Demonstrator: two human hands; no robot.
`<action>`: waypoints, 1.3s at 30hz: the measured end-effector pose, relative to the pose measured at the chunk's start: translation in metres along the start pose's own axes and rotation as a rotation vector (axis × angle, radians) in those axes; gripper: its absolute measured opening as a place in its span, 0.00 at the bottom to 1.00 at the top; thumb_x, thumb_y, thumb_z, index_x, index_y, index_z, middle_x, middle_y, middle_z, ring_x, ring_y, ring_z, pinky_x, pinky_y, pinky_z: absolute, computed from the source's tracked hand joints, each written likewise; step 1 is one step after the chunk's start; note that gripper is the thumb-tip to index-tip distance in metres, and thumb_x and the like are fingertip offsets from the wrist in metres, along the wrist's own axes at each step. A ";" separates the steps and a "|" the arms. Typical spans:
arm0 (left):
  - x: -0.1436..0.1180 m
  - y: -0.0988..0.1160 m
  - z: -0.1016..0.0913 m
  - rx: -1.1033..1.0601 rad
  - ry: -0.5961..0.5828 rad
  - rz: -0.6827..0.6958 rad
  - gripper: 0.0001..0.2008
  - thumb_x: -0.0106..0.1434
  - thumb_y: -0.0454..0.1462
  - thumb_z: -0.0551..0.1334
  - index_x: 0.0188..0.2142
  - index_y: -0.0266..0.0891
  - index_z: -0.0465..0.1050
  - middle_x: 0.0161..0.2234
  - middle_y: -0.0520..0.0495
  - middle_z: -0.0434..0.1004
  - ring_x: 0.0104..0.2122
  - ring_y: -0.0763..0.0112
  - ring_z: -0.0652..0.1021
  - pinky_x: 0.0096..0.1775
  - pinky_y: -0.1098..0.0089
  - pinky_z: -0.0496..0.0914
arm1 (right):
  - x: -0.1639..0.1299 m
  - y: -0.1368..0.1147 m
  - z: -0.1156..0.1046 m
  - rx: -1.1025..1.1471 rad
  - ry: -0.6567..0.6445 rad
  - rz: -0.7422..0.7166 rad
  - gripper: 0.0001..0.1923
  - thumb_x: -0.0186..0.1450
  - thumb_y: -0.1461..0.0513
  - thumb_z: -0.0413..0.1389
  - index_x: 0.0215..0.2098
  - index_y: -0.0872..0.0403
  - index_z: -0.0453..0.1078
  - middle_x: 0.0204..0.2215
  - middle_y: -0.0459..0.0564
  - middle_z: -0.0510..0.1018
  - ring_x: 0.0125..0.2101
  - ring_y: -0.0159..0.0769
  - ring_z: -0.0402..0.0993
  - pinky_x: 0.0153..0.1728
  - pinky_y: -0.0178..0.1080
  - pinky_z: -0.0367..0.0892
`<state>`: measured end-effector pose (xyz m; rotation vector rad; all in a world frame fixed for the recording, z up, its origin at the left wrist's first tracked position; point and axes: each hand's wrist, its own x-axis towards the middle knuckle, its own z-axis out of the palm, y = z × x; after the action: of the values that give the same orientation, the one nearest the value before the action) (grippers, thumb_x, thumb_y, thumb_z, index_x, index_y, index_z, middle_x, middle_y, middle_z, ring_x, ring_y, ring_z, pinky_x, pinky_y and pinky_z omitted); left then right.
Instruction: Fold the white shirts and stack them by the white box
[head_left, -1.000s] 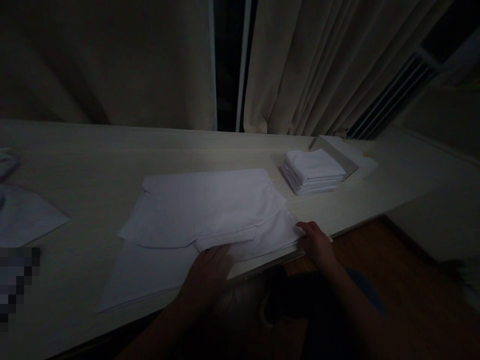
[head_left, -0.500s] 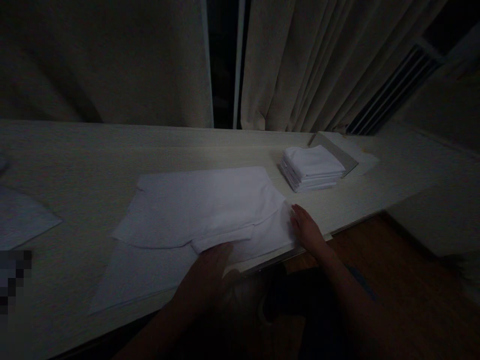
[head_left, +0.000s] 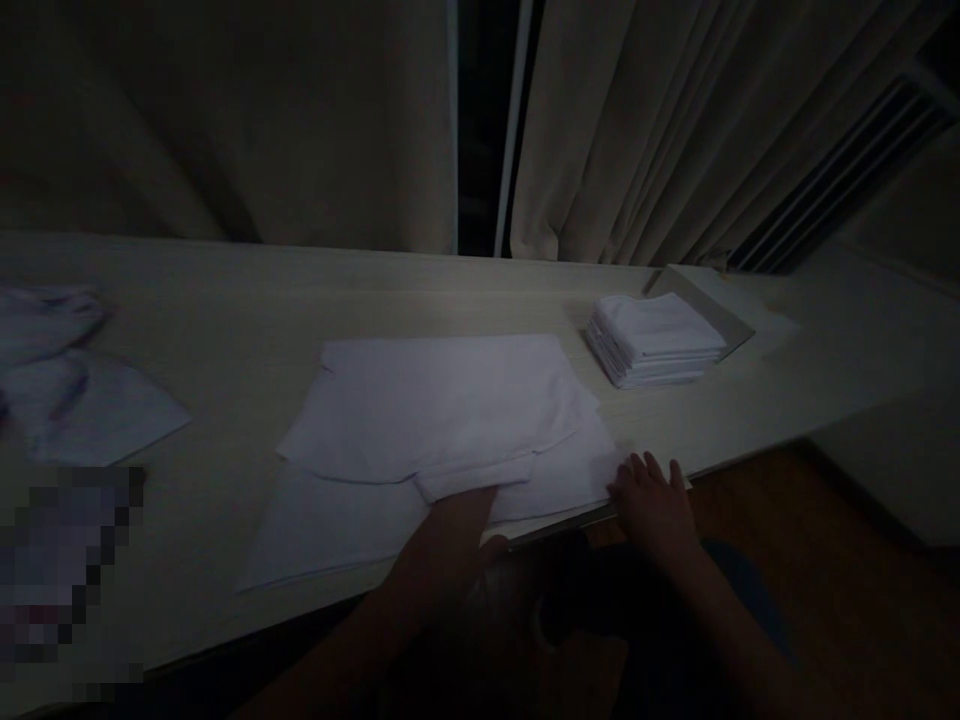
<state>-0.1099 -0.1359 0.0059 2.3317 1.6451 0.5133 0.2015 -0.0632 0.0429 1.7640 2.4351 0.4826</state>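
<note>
- Lying flat near the front edge of the long pale table (head_left: 247, 300) is one white cloth (head_left: 442, 420), partly folded.
- The left hand (head_left: 454, 525) is pressing its near fold, fingers hidden in the dark.
- The right hand (head_left: 654, 497) is resting at its right corner, fingers spread, gripping nothing.
- One stack of folded white cloths (head_left: 654, 340) is sitting to the right beside a flat board (head_left: 712, 305).
- Loose white cloths (head_left: 71, 385) are lying far left.

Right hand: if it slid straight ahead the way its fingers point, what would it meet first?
The right hand lies flat at the table's near edge, fingers pointing away. Straight ahead looks like bare tabletop, then probably the stack of folded white cloths; depth is hard to judge in this dim light.
</note>
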 end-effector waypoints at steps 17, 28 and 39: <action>-0.019 -0.024 -0.066 0.099 0.405 -0.157 0.12 0.67 0.42 0.55 0.40 0.39 0.74 0.36 0.42 0.79 0.39 0.62 0.78 0.40 0.61 0.73 | 0.096 -0.135 -0.059 0.432 0.308 -0.325 0.13 0.70 0.62 0.48 0.44 0.53 0.74 0.41 0.54 0.80 0.44 0.43 0.72 0.61 0.53 0.47; -0.047 -0.166 -0.128 -0.085 0.267 -0.997 0.23 0.53 0.51 0.65 0.43 0.41 0.68 0.36 0.44 0.78 0.37 0.58 0.78 0.41 0.61 0.69 | 0.129 -0.179 -0.018 0.567 0.338 -0.374 0.11 0.69 0.64 0.49 0.36 0.55 0.74 0.36 0.54 0.77 0.40 0.41 0.68 0.48 0.44 0.58; -0.039 -0.175 -0.132 -0.190 0.208 -1.025 0.22 0.47 0.48 0.69 0.38 0.41 0.70 0.31 0.46 0.80 0.34 0.59 0.80 0.38 0.63 0.69 | 0.130 -0.182 -0.016 0.605 0.331 -0.360 0.10 0.69 0.64 0.49 0.38 0.56 0.72 0.37 0.56 0.74 0.40 0.43 0.65 0.44 0.44 0.59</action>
<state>-0.3268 -0.1140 0.0518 1.0718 2.4279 0.6204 -0.0103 0.0048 0.0161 1.4195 3.3083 -0.0165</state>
